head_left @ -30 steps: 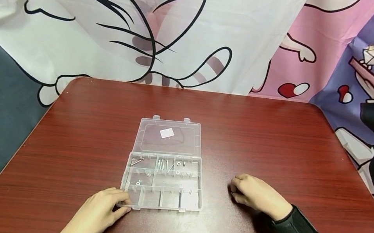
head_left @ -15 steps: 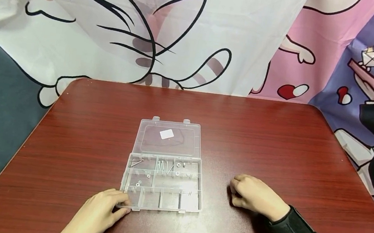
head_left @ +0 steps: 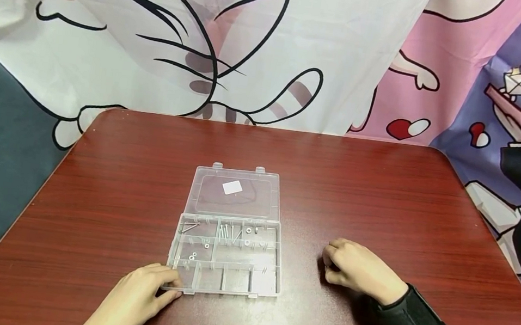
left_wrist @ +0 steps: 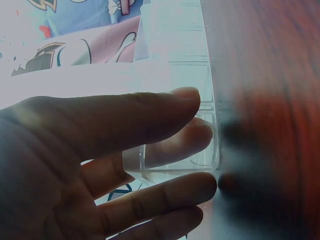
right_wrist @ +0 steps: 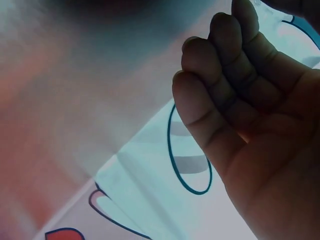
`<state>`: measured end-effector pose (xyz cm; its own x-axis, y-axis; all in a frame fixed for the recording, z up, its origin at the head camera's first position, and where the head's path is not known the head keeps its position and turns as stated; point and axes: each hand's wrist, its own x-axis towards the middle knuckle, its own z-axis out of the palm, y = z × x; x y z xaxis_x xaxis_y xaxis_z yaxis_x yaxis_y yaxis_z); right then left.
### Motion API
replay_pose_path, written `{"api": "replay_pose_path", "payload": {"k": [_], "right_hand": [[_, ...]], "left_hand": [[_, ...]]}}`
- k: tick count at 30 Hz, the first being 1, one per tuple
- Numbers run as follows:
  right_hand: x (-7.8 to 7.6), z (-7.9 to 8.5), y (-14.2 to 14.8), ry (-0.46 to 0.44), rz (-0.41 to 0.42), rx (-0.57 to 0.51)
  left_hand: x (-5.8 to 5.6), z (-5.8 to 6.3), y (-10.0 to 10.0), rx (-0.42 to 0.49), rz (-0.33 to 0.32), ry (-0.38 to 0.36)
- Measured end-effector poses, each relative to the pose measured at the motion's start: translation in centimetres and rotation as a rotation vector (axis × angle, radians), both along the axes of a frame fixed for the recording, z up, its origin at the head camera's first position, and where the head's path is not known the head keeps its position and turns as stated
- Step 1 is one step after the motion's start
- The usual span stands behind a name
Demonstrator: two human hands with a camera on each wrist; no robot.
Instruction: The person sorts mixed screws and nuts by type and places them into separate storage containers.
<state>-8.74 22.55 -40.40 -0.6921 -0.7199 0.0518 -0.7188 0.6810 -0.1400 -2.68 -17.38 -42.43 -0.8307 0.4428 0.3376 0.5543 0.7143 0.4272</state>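
A clear plastic compartment box (head_left: 237, 277) lies on the table with its lid (head_left: 235, 203) folded back away from me. Screws (head_left: 230, 232) sit in its top middle compartment, and small nuts (head_left: 192, 256) are scattered in others. My left hand (head_left: 136, 294) pinches the box's near left corner between thumb and index finger. In the left wrist view the thumb (left_wrist: 165, 112) lies across that corner, the other fingers spread below. Off to the right of the box, my right hand (head_left: 362, 270) rests low over the table. Its fingers (right_wrist: 200, 100) are loosely curled and hold nothing.
The reddish-brown wooden table (head_left: 131, 167) reaches back to a white cloth (head_left: 345, 47) printed with a cat. Pink and blue printed cloth hangs on the right. A small white label (head_left: 232, 187) shows at the lid.
The fingers of my right hand shift slightly where the hand rests. My left hand and the box stay where they were.
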Motion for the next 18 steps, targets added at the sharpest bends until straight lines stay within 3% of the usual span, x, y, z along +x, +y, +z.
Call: {"api": "replay_pose_path", "payload": {"k": [8, 18], "right_hand": [[-1.1, 1.1, -0.7, 0.074, 0.026, 0.007], [-2.9, 2.6, -2.9, 0.1, 0.053, 0.022]], "left_hand": [[0.0, 0.0, 0.0, -0.004, 0.002, -0.005], [0.0, 0.1, 0.0, -0.006, 0.008, -0.012]]}}
